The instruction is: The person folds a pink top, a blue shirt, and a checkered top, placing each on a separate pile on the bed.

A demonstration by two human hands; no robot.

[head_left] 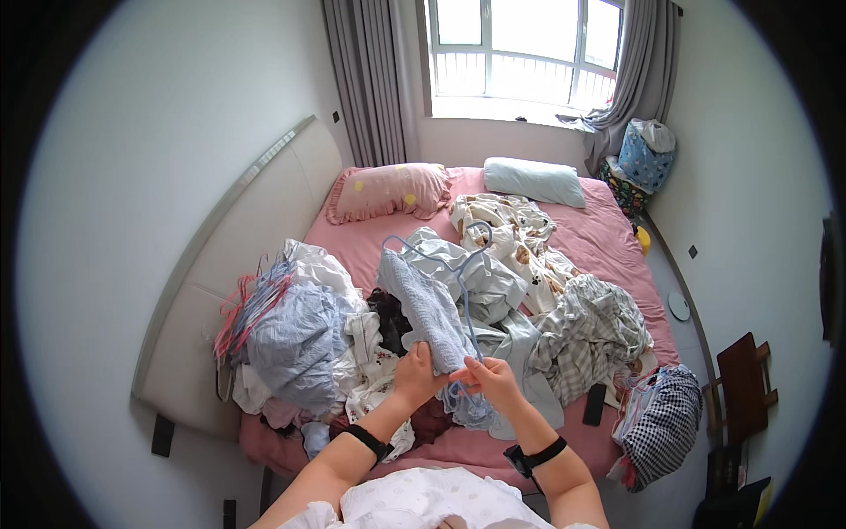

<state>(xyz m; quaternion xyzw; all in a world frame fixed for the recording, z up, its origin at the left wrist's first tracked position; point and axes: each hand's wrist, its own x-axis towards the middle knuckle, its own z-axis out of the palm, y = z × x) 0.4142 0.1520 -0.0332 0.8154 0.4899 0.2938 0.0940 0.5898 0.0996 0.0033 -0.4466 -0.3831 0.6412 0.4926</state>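
Observation:
A light blue knitted garment [426,298] is held up over the bed, draped on one side of a blue clothes hanger [464,286]. My left hand [418,377] is closed on the garment's lower edge. Close beside it, my right hand [493,384] pinches the lower end of the hanger, its fingertips turned toward the left hand. Some light blue lacy fabric [467,407] hangs below my hands. Behind the hanger lies a crumpled pale grey-green cloth [493,295]. Both wrists wear black bands.
Left on the pink bed [610,264], clothes [300,331] are heaped with several pink and blue hangers [251,304]. A checked grey cloth [589,331], a black phone [595,405] and a black-and-white checked garment [665,423] lie right. Two pillows [392,191] rest at the far end.

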